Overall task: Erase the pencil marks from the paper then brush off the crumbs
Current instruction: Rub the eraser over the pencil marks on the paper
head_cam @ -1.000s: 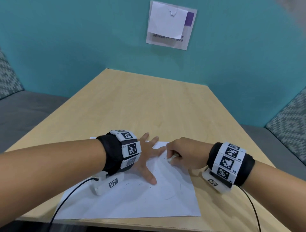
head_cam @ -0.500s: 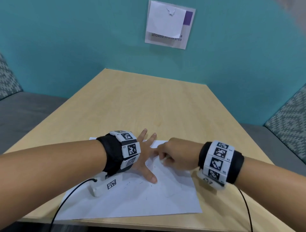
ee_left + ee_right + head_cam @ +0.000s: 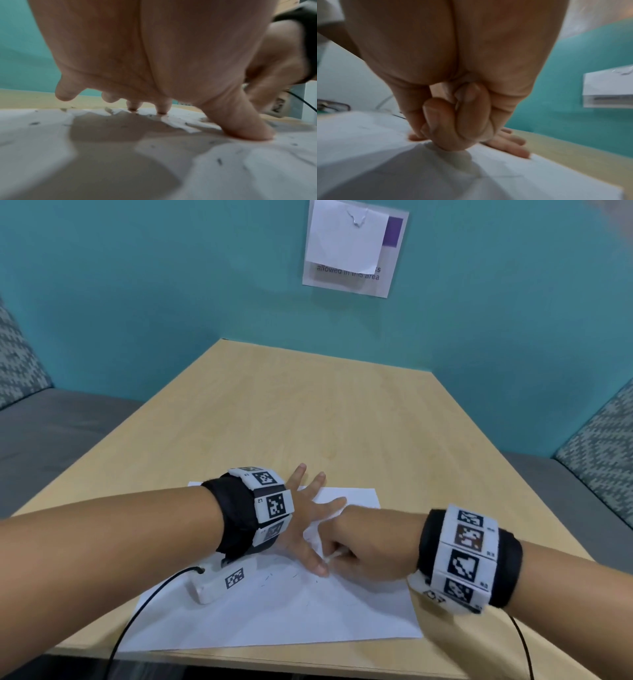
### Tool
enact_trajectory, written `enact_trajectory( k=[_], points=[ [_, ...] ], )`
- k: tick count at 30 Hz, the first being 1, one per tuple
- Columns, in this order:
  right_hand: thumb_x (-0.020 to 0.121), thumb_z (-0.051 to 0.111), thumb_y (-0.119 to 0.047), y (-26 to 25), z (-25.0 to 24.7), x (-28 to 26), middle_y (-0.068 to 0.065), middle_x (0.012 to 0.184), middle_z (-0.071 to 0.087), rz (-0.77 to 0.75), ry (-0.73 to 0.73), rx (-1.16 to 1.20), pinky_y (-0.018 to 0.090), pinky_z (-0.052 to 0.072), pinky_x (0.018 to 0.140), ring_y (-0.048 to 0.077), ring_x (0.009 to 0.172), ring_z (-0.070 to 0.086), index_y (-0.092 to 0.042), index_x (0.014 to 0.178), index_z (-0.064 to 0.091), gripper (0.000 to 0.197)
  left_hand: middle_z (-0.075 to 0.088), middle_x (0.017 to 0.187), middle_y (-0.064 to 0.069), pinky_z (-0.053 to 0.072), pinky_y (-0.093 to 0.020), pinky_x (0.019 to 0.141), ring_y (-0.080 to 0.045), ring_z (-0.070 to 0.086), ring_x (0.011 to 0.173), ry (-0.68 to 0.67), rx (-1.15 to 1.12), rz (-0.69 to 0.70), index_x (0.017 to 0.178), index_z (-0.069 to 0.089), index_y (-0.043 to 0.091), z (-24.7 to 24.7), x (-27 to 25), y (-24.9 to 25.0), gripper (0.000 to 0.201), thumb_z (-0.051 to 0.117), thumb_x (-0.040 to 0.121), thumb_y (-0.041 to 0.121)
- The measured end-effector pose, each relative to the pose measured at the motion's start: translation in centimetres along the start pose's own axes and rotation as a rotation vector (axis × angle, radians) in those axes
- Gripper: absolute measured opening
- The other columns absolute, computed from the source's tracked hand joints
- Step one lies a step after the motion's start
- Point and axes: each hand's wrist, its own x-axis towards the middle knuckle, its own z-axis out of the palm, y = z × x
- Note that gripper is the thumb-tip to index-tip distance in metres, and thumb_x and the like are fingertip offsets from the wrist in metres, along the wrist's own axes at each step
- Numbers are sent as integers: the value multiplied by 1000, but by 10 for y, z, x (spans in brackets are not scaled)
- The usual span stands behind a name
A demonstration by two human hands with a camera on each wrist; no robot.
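Teal walls stand behind a light wood surface (image 3: 308,412), and a sign (image 3: 354,248) hangs on the far wall. Grey seats with patterned cushions sit on both sides.

A white sheet of paper (image 3: 274,618) lies flat near the front edge of the surface. Small dark pencil marks (image 3: 270,577) and little crumbs dot it — the left wrist view shows them as tiny dark specks (image 3: 219,161).

The left hand (image 3: 305,518) is spread out flat, fingers straight, pressing the paper down. The right hand (image 3: 370,542) is curled tight around a small white eraser (image 3: 334,557) — its tip touches the paper just beside the left thumb. Both wrists wear black bands with checkered tags.
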Motion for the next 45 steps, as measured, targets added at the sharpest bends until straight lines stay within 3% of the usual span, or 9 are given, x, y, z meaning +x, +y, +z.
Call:
enact_trajectory(
  k=[5,14,19,23,28,32,36,41,45],
  points=[
    [91,49,-16,30,-11,-3,7,74,63,103,117,17,34,45,62,19,59,48,-11,90,59,12,-29,162,-3,-10,-72,107,-41,-38,140,-7,-18,4,143,-22,62,0,1,-2,121,64,61,85],
    [90,50,-20,37,-10,-7,1,77,64,121,132,12,35,49,66,20,66,53,-14,89,58,10,-29,162,-2,-11,-71,108,-39,-39,140,-3,1,-12,146,-21,58,1,1,-2,122,61,61,88],
    [89,50,-21,11,10,-11,-5,72,59,2,80,61,34,50,64,15,62,51,-16,91,60,11,-30,161,-5,-14,-67,109,-39,-39,140,-17,36,-17,151,-17,50,-3,0,2,120,63,68,83],
    [89,54,-21,43,-11,-8,-2,82,63,137,130,52,29,45,66,13,66,50,-17,91,58,6,-30,161,-2,-12,-69,109,-38,-40,140,-13,20,-29,149,-19,53,0,1,-1,122,61,64,87],
    [89,53,-21,13,8,-10,-5,79,63,16,69,66,29,50,67,13,66,53,-16,94,61,11,-30,161,-4,-14,-66,109,-39,-40,140,-12,25,-18,152,-16,48,-3,0,2,120,63,68,82],
    [89,54,-21,44,-10,-8,0,87,66,148,138,63,34,51,73,17,73,55,-16,97,62,12,-31,161,-1,-14,-68,109,-36,-41,139,-19,17,-36,150,-18,52,-1,2,0,122,61,64,87],
    [88,52,-23,16,12,-10,-8,79,62,7,90,71,32,52,69,15,69,55,-20,94,61,11,-31,161,-4,-14,-68,109,-39,-40,139,-29,31,-29,152,-16,48,-5,0,3,120,63,68,82],
    [90,55,-22,49,-8,-8,-4,88,64,148,161,62,30,48,72,14,73,53,-18,98,61,10,-31,161,-2,-12,-69,109,-37,-40,140,-13,26,-36,151,-16,50,-2,1,0,120,60,66,86],
    [90,54,-23,18,13,-11,-10,81,60,12,109,73,24,46,66,10,68,51,-18,99,62,13,-32,160,-2,-11,-70,109,-38,-40,140,-27,41,-31,151,-17,49,-4,1,0,120,61,67,85]
  ],
)
